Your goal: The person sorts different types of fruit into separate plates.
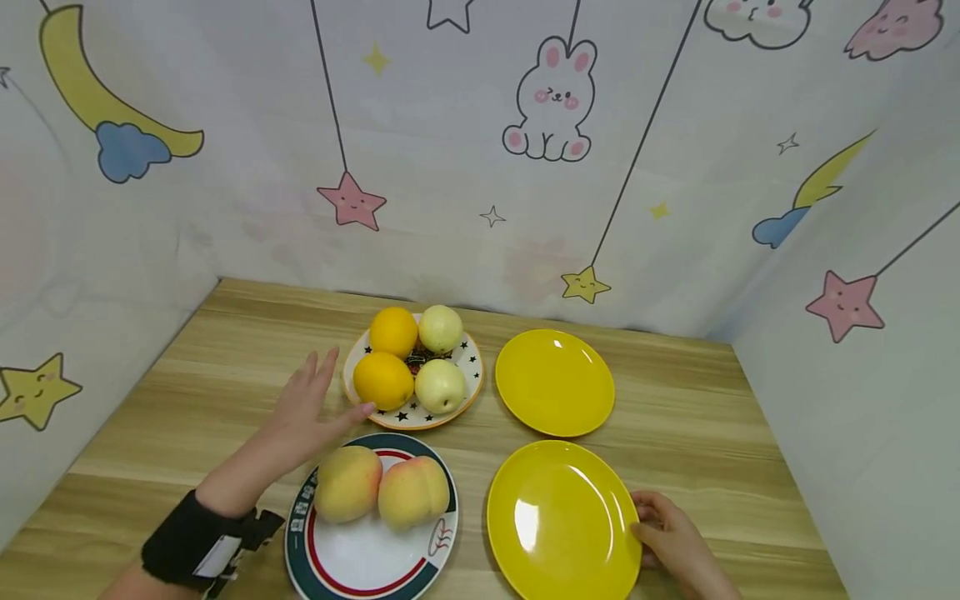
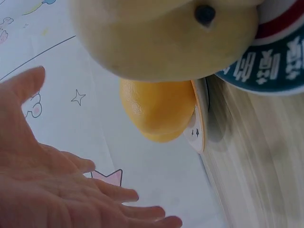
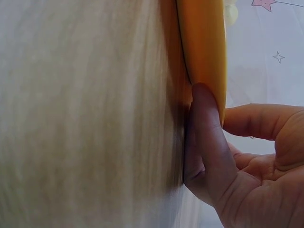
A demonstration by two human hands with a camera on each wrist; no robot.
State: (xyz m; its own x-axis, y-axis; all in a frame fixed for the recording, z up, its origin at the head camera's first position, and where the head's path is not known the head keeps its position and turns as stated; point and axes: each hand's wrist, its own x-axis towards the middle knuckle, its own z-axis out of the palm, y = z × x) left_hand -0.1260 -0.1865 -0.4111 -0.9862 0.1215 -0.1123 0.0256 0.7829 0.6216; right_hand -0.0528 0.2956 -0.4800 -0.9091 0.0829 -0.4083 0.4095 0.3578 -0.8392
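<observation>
My left hand (image 1: 306,423) hovers with its fingers spread beside the star-patterned plate (image 1: 474,367), holding nothing. On that plate lie two oranges (image 1: 383,381) and two pale yellow-green round fruits (image 1: 441,387). Below the left hand, a green-rimmed white plate (image 1: 360,562) carries two peaches (image 1: 348,483). In the left wrist view a peach (image 2: 161,42) fills the top, with an orange (image 2: 159,107) behind it. My right hand (image 1: 675,537) pinches the right rim of the nearer yellow plate (image 1: 562,521); in the right wrist view its thumb and fingers (image 3: 209,128) lie on either side of the rim.
A second yellow plate (image 1: 555,383) lies behind the nearer one, right of the star-patterned plate. All the plates rest on a wood-grain table (image 1: 705,433). Cartoon-printed cloth walls (image 1: 450,167) border the table at the back and both sides.
</observation>
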